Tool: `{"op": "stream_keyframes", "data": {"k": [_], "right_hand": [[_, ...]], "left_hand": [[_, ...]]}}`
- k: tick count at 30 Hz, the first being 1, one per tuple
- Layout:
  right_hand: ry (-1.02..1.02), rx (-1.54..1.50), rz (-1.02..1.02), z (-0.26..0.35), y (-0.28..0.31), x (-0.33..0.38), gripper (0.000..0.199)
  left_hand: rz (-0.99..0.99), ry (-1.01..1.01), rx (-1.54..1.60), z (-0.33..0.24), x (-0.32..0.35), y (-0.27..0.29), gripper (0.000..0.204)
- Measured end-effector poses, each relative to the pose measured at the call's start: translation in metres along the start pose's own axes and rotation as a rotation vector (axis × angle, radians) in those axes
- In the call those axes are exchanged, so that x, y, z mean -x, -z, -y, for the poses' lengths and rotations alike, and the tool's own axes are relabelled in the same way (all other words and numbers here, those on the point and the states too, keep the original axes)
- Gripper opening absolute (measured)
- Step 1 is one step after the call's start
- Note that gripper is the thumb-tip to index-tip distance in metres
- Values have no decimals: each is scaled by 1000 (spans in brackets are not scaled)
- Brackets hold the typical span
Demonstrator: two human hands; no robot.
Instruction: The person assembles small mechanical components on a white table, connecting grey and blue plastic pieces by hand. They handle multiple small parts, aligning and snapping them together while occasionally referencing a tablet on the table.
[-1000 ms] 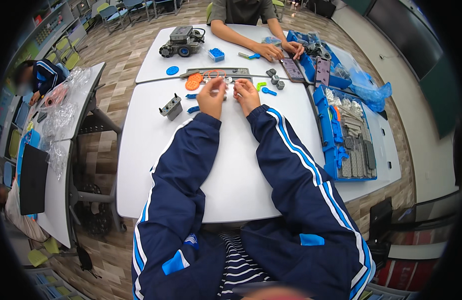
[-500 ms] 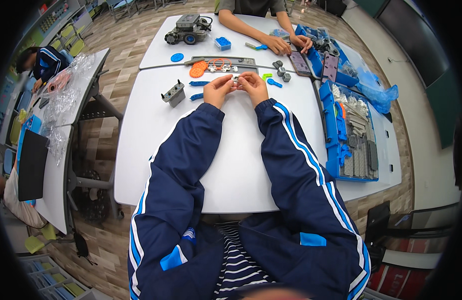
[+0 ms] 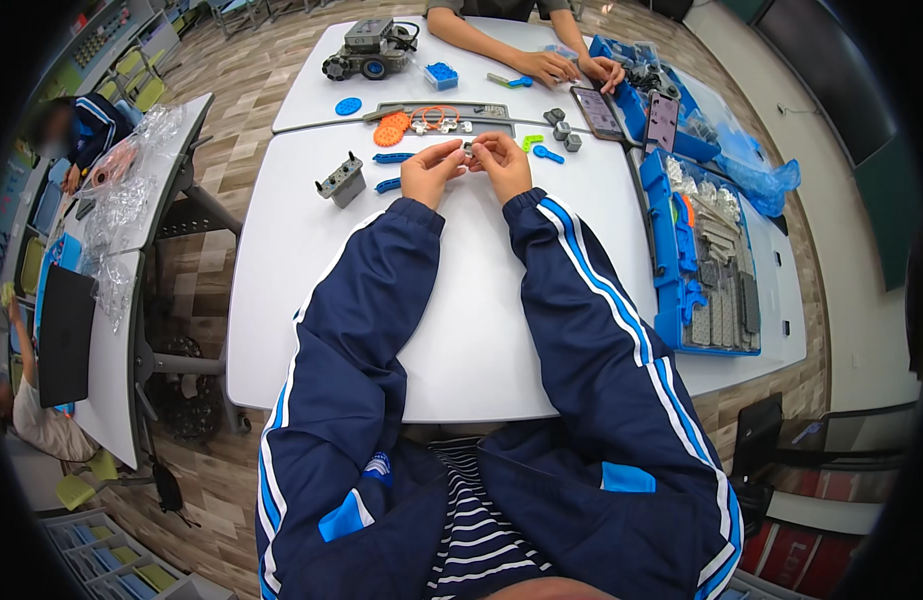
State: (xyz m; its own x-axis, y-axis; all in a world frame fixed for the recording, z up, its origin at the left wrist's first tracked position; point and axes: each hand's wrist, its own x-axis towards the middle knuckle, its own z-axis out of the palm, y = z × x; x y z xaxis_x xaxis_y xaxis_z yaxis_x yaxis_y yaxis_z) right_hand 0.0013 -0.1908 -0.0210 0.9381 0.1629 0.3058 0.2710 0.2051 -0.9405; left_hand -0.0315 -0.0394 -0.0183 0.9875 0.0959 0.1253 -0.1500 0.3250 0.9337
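Observation:
My left hand and my right hand meet over the far part of the white table, both pinching one small grey part between their fingertips. Just beyond them lies a grey tray with orange rings and an orange gear. Blue beams lie left of my left hand, and a grey motor block stands further left. A green piece and a blue pin lie right of my right hand.
A blue parts box with several grey and blue pieces sits at the table's right edge. Across the far table another person's hands work near a phone; a wheeled robot stands there. Plastic-covered desks stand left.
The view has tilted, so table and hands sit lower in the picture. My hands stay together on the small grey part. The other person's hands remain at the far table.

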Motion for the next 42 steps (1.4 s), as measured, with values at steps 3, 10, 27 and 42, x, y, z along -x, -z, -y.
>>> {"op": "stream_keyframes", "data": {"k": [3,10,27,42], "right_hand": [[-12,0,5,1,0,1,16],[46,-8,4,1,-3,1,12],[19,110,106,6,-1,3,12],[81,222,-15,12,-10,8,10]], "left_hand": [[9,-13,10,0,0,0,33],[-27,10,102,1,-1,-1,28],[5,9,7,-1,-3,7,29],[54,99,12,-7,-4,9,29]]}}
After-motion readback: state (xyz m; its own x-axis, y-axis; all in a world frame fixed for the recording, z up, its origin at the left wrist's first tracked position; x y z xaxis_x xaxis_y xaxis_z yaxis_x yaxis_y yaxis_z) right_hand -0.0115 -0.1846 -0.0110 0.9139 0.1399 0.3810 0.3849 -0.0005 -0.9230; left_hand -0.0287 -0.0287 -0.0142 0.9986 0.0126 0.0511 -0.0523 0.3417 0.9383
